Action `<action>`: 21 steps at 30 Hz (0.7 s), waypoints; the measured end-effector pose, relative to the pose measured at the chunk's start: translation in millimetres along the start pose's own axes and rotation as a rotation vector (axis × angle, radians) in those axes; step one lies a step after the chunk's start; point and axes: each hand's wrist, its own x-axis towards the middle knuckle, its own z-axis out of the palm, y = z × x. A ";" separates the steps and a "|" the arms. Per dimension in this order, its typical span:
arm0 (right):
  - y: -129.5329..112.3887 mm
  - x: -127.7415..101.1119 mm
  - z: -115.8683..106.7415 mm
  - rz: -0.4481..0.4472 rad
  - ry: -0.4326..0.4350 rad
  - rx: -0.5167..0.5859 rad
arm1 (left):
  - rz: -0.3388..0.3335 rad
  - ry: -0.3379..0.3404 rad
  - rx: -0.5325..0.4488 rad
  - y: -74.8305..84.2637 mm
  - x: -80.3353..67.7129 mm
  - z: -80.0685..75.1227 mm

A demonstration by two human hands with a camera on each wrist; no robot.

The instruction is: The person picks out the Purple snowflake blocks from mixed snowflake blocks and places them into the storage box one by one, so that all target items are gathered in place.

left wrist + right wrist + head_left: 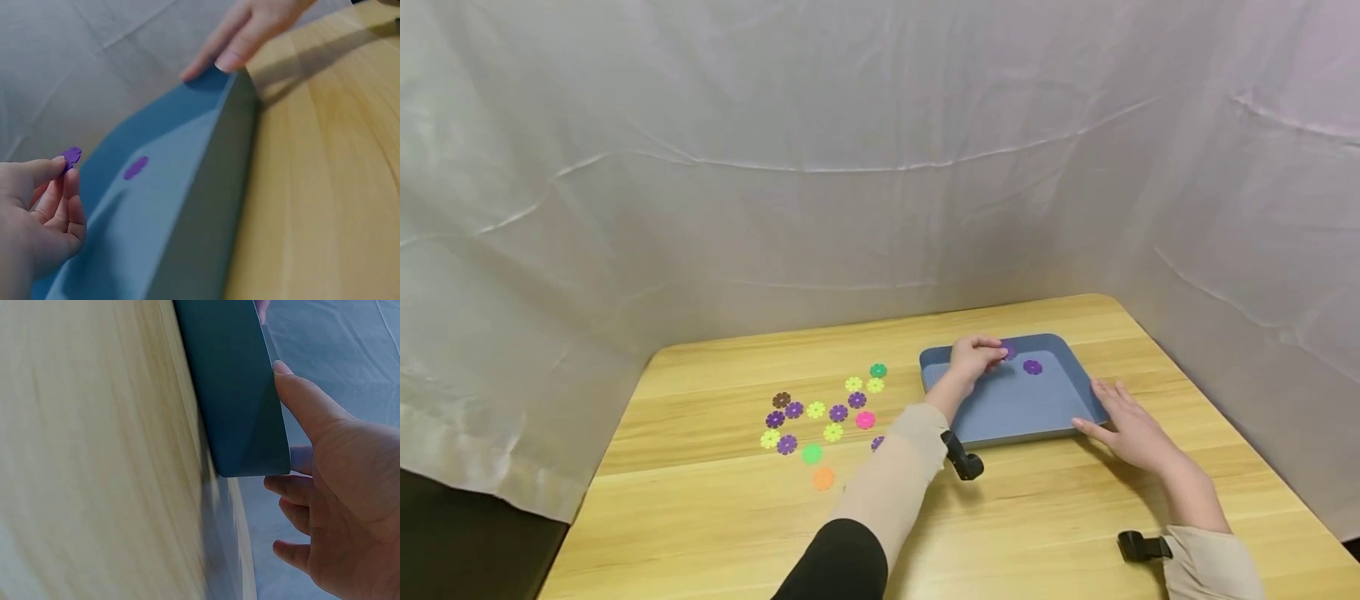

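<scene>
Head view: blue tray (1000, 408) on desk (1075, 517) holds one purple disc (1032, 367). Your left hand (973, 358) pinches a second purple disc (1008, 352) over the tray; other discs (820, 412) lie left.
Left wrist: pinch confirmed.
Right wrist: your right hand (337, 487), fingers relaxed, rests against the tray corner. No writing visible.

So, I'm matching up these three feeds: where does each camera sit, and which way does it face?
Head: worn on the head, looking forward and down at the table, blue tray and both hands.
Left wrist: low inside the tray, facing the left hand pinching a purple flower piece.
Right wrist: beside the tray's corner, facing the right hand touching it.
Shared: all three show the tray.
</scene>
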 end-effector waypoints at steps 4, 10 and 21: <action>1.0 -2.2 -1.1 0.005 -0.001 0.005 | 0.046 0.047 0.148 -7.4 -1.4 10.9; 1.5 -4.6 -1.5 0.007 0.003 0.005 | 0.127 0.121 0.486 -11.7 -2.5 18.0; 0.0 -5.1 -2.0 0.002 0.005 0.021 | 0.204 0.153 0.671 -24.5 -1.7 20.9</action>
